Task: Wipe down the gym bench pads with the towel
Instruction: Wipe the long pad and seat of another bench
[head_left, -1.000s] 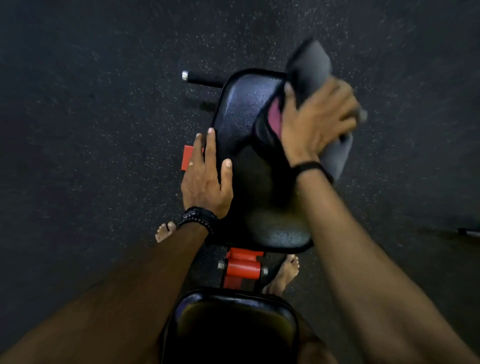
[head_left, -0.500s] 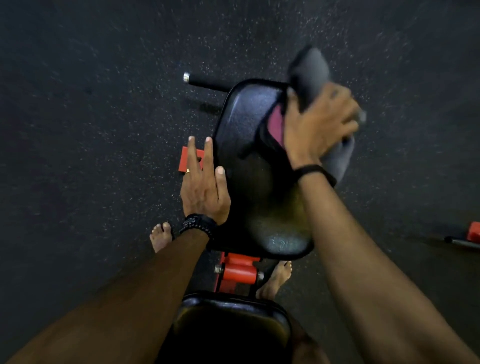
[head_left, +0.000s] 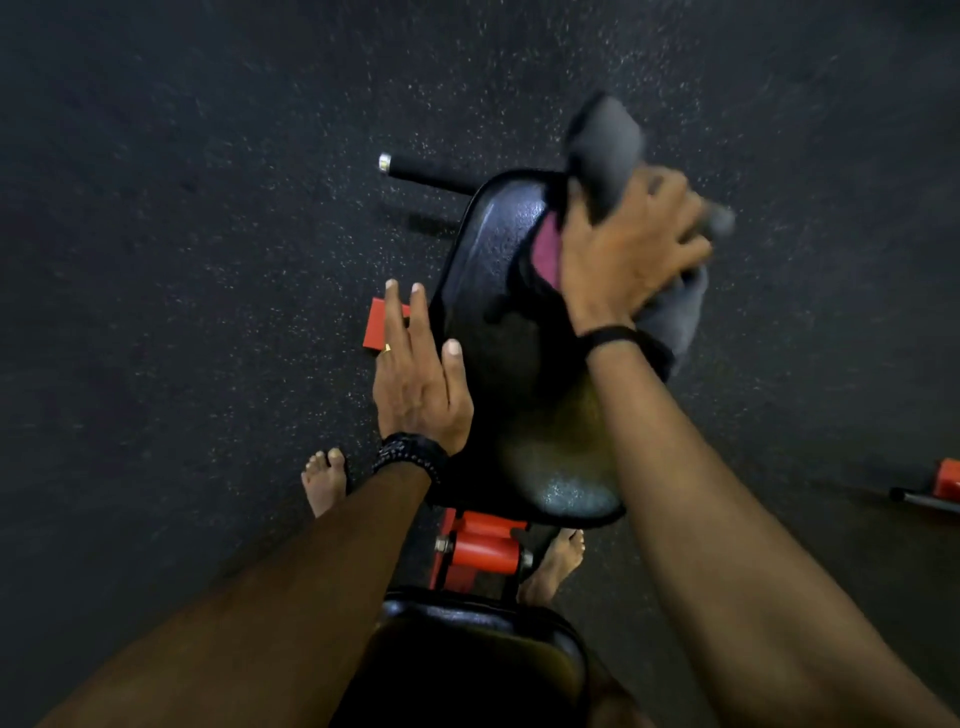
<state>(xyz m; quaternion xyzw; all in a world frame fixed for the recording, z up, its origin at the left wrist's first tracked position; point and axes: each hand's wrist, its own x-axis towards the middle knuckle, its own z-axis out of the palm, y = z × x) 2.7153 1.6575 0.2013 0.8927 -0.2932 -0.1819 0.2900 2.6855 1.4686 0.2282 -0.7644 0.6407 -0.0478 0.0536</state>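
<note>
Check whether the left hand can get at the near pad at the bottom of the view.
Probably yes. The left hand lies flat and empty on the far pad's left edge, and nothing lies between it and the near pad; only the red hinge sits between the pads.

bare floor around, handle bar perhaps obstructing

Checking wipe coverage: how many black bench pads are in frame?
2. The far pad, where the right hand presses the towel and the left hand rests on its edge; the near pad at the bottom. Others may lie outside the frame.
</note>
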